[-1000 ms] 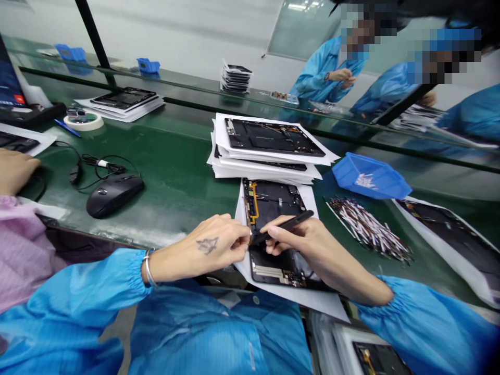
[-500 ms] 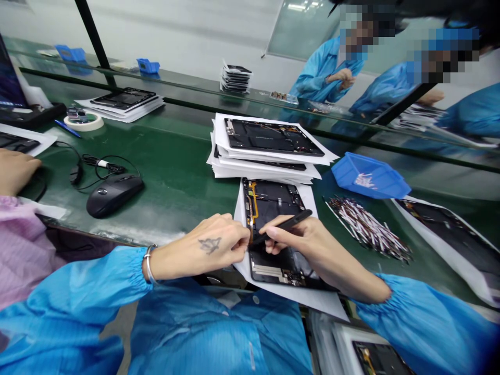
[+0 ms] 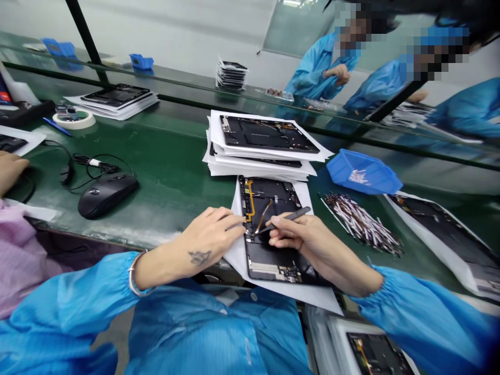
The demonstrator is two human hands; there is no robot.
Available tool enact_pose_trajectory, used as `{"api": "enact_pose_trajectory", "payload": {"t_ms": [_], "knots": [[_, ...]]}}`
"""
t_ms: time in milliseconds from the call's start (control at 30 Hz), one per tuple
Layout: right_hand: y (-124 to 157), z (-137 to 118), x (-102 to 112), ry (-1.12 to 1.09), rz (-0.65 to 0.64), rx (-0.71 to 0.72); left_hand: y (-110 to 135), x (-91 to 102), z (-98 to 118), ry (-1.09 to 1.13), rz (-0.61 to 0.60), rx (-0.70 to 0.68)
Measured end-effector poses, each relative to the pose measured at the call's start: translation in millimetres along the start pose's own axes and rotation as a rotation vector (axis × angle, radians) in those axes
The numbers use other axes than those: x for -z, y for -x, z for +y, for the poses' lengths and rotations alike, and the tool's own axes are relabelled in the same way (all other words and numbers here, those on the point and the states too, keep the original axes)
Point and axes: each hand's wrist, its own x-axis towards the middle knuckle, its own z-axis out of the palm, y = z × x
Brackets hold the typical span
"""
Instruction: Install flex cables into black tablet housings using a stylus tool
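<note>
An opened black tablet chassis lies on a white sheet at the near edge of the green bench. My right hand is closed round dark tweezers, whose tip touches a thin copper-coloured flex strip lifted off the chassis. My left hand rests at the chassis' left edge, fingers stretched toward an orange cable; it holds nothing that I can see.
A stack of chassis on white sheets sits just behind. A blue bin and a heap of thin strips lie to the right. A black mouse lies left, by another person's hand. Co-workers in blue coats sit at the back.
My left hand's fingers have uncurled and drawn back to the chassis edge. The tweezers have lifted the copper strip, which now stands free. The view shifted slightly.
</note>
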Motion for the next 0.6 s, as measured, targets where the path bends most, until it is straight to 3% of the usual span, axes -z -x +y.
{"api": "enact_pose_trajectory", "payload": {"t_ms": [600], "knots": [[2.8, -2.2, -2.4, -0.005, 0.016, -0.046, 1.6, -4.9, 0.5, 0.010, 0.046, -0.038]]}}
